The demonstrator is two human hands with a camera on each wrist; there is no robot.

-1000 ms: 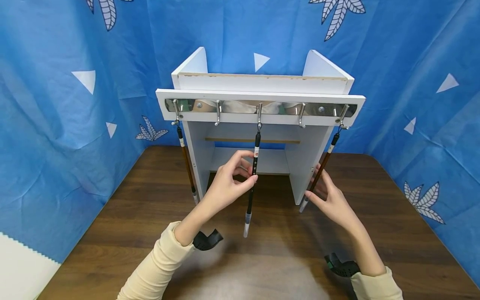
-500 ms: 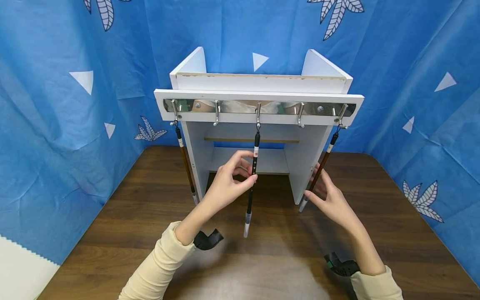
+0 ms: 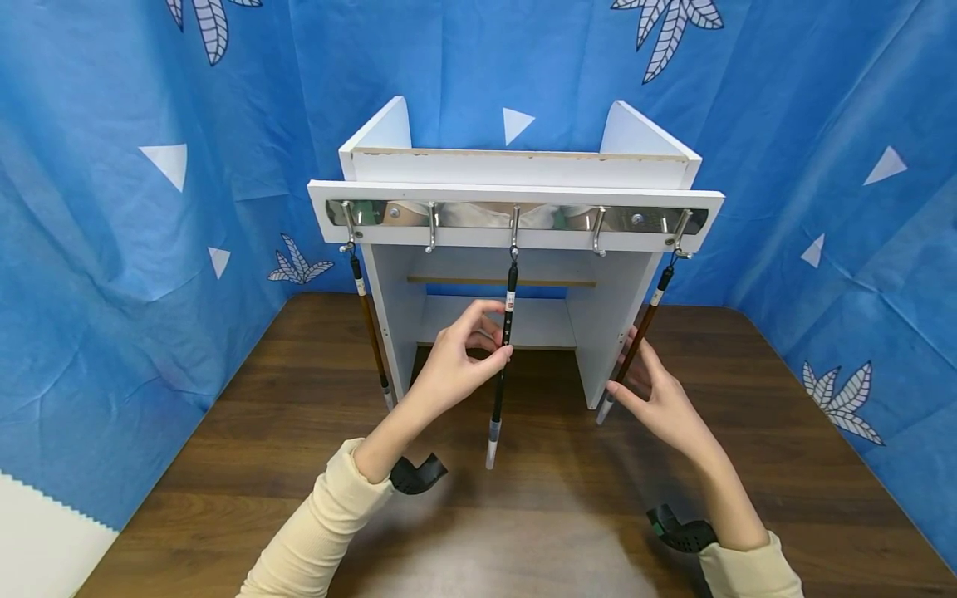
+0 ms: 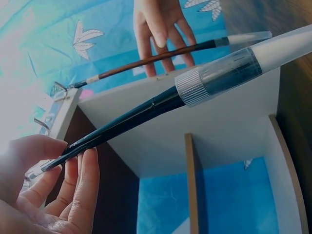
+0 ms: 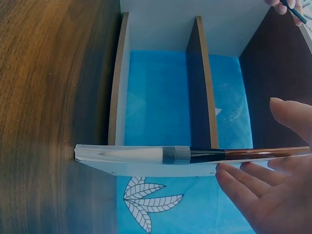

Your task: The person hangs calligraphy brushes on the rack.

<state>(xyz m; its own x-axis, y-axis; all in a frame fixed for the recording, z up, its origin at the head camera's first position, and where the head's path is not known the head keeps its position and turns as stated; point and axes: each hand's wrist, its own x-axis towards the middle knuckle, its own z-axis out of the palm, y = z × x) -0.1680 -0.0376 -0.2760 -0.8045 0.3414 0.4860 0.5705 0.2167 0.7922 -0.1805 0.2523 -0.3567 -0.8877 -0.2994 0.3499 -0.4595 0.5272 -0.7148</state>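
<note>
A black calligraphy brush (image 3: 498,394) hangs by its loop from the middle hook of the rack (image 3: 449,238). My left hand (image 3: 458,365) pinches its handle between thumb and fingers; the left wrist view shows white bristles under a clear cap on the black brush (image 4: 136,118). From the far right hook hangs a brown calligraphy brush (image 3: 646,322), tilted. Around its lower handle my right hand (image 3: 665,407) is spread, fingers behind and thumb in front. In the right wrist view the thumb stands apart from this brown brush (image 5: 253,154); whether the fingers touch it, I cannot tell.
Another brown brush (image 3: 371,324) hangs from the far left hook. Behind the rack stands a white shelf unit (image 3: 523,169) with inner boards, on a dark wooden table (image 3: 247,473). A blue patterned curtain (image 3: 247,149) encloses the back and sides.
Both hands keep nearly the same places. The black brush's lower end has risen very slightly with the left hand. The head view has shifted a little.
</note>
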